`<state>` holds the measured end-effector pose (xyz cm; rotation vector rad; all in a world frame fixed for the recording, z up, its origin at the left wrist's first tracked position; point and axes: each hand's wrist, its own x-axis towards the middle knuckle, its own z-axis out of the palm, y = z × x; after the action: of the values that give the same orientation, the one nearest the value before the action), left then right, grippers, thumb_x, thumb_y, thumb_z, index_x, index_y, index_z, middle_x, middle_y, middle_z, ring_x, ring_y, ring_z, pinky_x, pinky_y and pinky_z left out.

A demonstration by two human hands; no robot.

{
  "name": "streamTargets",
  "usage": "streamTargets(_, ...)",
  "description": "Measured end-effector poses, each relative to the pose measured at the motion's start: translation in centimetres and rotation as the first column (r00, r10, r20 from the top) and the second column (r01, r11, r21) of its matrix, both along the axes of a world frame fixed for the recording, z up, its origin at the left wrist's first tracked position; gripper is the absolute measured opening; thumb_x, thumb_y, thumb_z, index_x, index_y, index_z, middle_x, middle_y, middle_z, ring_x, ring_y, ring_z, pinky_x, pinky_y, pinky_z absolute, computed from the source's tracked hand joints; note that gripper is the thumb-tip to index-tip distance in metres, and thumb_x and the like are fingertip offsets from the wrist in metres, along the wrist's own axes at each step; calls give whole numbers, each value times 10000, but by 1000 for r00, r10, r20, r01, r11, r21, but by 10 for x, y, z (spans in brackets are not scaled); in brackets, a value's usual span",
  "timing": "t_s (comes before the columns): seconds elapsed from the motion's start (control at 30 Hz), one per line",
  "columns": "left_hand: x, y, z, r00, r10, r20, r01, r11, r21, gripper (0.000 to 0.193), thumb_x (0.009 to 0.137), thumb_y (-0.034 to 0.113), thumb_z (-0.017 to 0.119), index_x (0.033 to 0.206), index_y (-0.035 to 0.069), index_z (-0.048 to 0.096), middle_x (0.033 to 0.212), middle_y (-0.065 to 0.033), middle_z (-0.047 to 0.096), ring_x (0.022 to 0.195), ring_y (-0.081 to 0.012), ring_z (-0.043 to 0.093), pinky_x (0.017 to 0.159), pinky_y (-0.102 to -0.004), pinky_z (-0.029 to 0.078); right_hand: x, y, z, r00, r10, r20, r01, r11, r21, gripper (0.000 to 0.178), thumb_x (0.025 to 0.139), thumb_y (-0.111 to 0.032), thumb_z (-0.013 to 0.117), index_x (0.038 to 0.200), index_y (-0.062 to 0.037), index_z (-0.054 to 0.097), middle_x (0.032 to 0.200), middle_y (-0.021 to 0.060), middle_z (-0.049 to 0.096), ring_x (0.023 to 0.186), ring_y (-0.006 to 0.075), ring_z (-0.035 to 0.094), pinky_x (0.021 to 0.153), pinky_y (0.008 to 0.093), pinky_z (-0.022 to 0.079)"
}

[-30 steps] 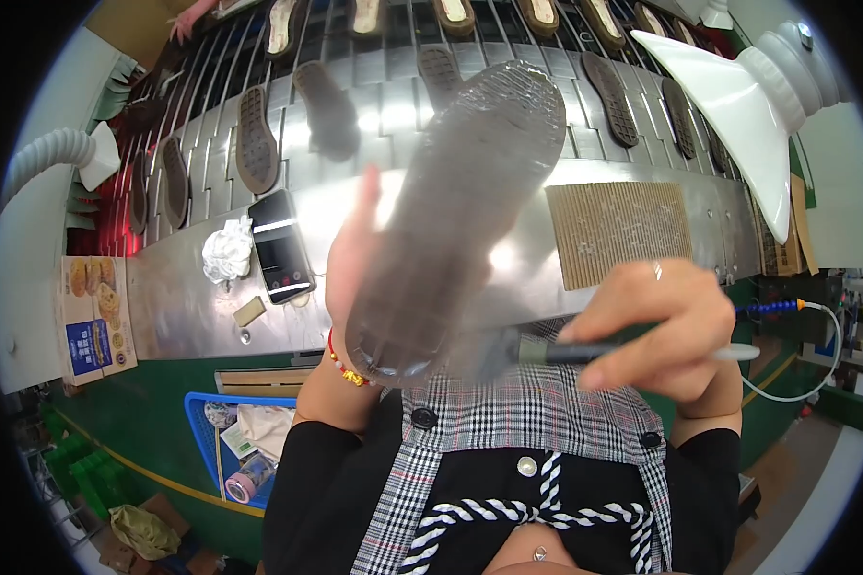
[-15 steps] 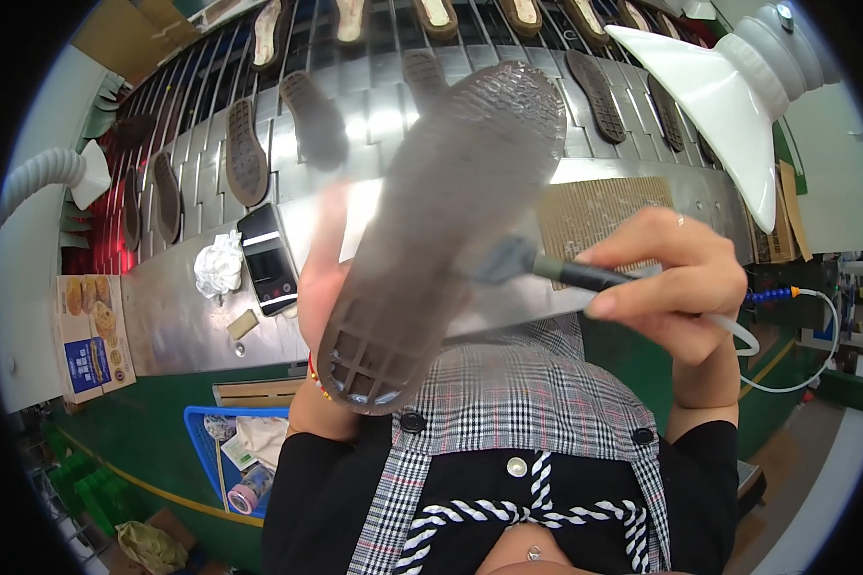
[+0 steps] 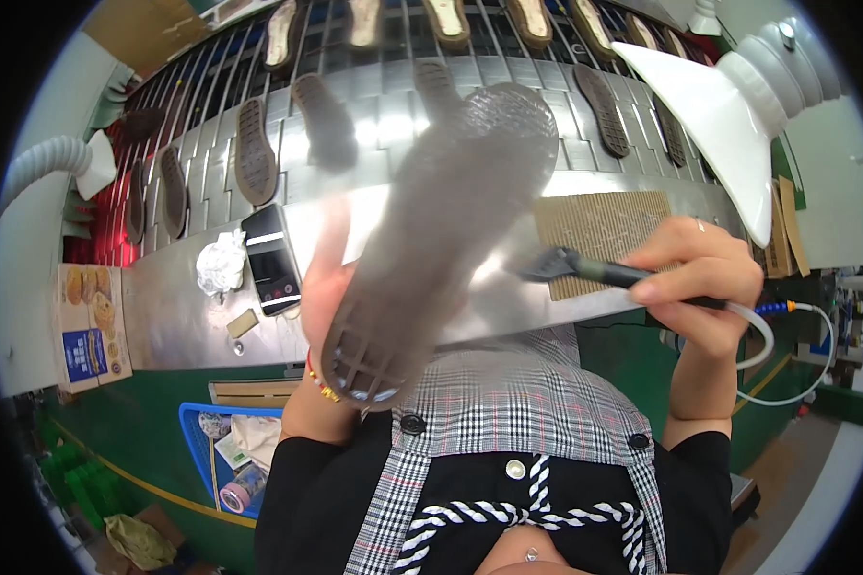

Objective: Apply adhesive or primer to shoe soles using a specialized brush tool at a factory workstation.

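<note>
A large dark brown shoe sole (image 3: 436, 211) is held up at a slant in front of me, its tread grid at the lower end. My left hand (image 3: 322, 287) is closed on it from the left side and behind; the sole hides most of the fingers. To the right, my right hand (image 3: 705, 278) grips a black-handled brush (image 3: 566, 265) fed by a white tube (image 3: 765, 335). The brush tip is just right of the sole, apart from it. Behind the brush, a corrugated cardboard piece (image 3: 594, 218) lies on the metal bench.
Several brown soles (image 3: 256, 153) lie on the metal slat conveyor, with shoe parts (image 3: 446, 21) beyond. A white hood (image 3: 719, 125) juts in at right. At left are a phone (image 3: 270, 259), crumpled tissue (image 3: 221, 264), a small block (image 3: 242, 323) and a box (image 3: 94, 326). Below sits a blue basket (image 3: 197, 450).
My right hand has moved the brush to the right, off the sole. The sole's upper end has dropped slightly, and my left hand still holds it.
</note>
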<state>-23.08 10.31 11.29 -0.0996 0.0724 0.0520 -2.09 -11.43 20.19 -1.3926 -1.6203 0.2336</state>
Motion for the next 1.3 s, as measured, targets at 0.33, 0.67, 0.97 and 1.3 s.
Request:
streamTargets(0.33,38,1,-40,919,364,151,-393,870,299,568,1038,408,225,1449,52,388,1411,-234,464,998,-396,655,862,-476,579,-88,55,-26,976,-200,91,176,958,227,240,688,11,730,914,64,666,736,144,656,566,249,633,495,301,495)
streamTargets(0.67,34,8,-33,744,618,256,-668,671,322,566,1038,450,233,1444,94,403,1429,-206,448,1051,-361,617,901,-413,546,-116,59,-40,973,-100,210,2,906,423,196,675,22,726,830,107,643,688,146,620,534,184,580,447,263,446)
streamTargets(0.97,25,9,-28,690,609,391,-701,698,149,576,1027,450,238,1435,83,412,1437,-207,425,1150,-359,581,975,-443,521,-106,57,-37,980,-48,195,-35,916,399,174,683,18,737,808,97,645,694,147,622,524,184,576,454,264,455)
streamTargets(1.3,32,12,-21,662,629,407,-720,684,114,569,1028,435,269,1426,60,429,1425,-200,443,1363,-326,368,1019,-460,427,-106,51,-44,969,19,245,-114,917,382,196,673,-6,739,822,89,653,714,143,637,569,183,603,476,262,469)
